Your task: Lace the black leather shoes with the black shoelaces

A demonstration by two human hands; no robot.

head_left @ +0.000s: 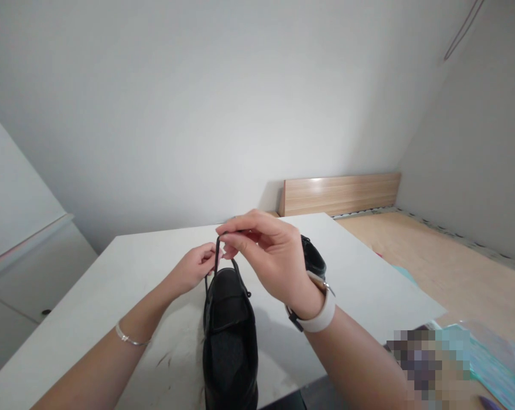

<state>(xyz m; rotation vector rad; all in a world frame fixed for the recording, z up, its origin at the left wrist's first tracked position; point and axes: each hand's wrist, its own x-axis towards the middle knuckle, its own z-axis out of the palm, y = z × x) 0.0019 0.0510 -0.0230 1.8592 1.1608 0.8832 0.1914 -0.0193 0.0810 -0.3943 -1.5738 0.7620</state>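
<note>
Fingers first: the right hand [278, 256] has its thumb and forefinger pinched on a black lace [217, 254], drawn up above the shoe [229, 315]. The left hand [194, 269] has its fingers curled together just beside the lace; whether they grip it, I cannot tell.

The shoe, black, lies at the near middle of the white table [360, 290], toe pointing away, its mouth open toward the wearer. Inside, a dark insole [229, 359] shows below the tongue. At the near right, a clear plastic packet [486, 361] seems to hold something teal; a pixelated patch beside it cannot be made out. A pale watch [323, 314] circles the right wrist, a thin bracelet [129, 339] the left.

Beyond the right hand, partly hidden by it, stands a second shoe [314, 261], also black; its inside is too dark to read. Farther back, a wooden board [343, 195] stands against the pale wall [197, 114].
</note>
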